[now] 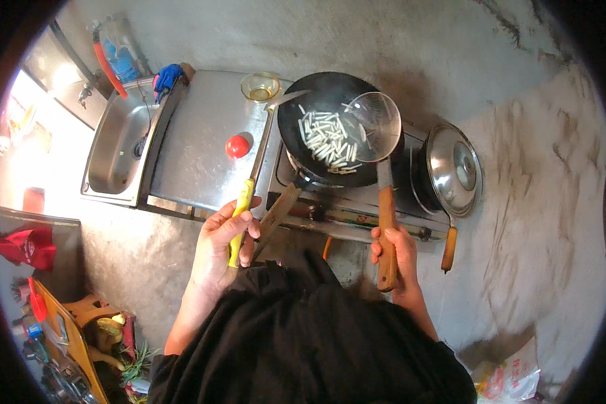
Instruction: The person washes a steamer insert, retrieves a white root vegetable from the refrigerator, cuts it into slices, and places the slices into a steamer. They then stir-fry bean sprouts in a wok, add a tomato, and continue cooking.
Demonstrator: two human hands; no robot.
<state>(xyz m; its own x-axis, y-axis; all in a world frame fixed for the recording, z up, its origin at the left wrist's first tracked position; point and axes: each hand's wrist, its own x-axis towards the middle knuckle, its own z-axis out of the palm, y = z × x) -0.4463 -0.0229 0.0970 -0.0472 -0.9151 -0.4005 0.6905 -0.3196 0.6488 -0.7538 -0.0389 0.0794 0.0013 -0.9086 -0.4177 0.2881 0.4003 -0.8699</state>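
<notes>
My left hand (227, 232) grips the yellow handle of a long metal spatula (260, 146), whose blade reaches over the left rim of a black wok (293, 116). My right hand (396, 252) holds the wooden handle of a wire mesh strainer (379, 126); its round basket is over the right side of the wok. Many pale cut strips of food (328, 136) lie in the wok, and a few show near or behind the mesh. The wok stands on a gas stove (353, 214), its wooden handle pointing towards me.
Left of the stove, a metal counter (197, 126) bears a red tomato (237, 146) and a glass bowl (260, 88) with some liquid. Further left is a steel sink (118, 146). A lidded pan (452, 169) sits on the stove's right side, its handle jutting forward.
</notes>
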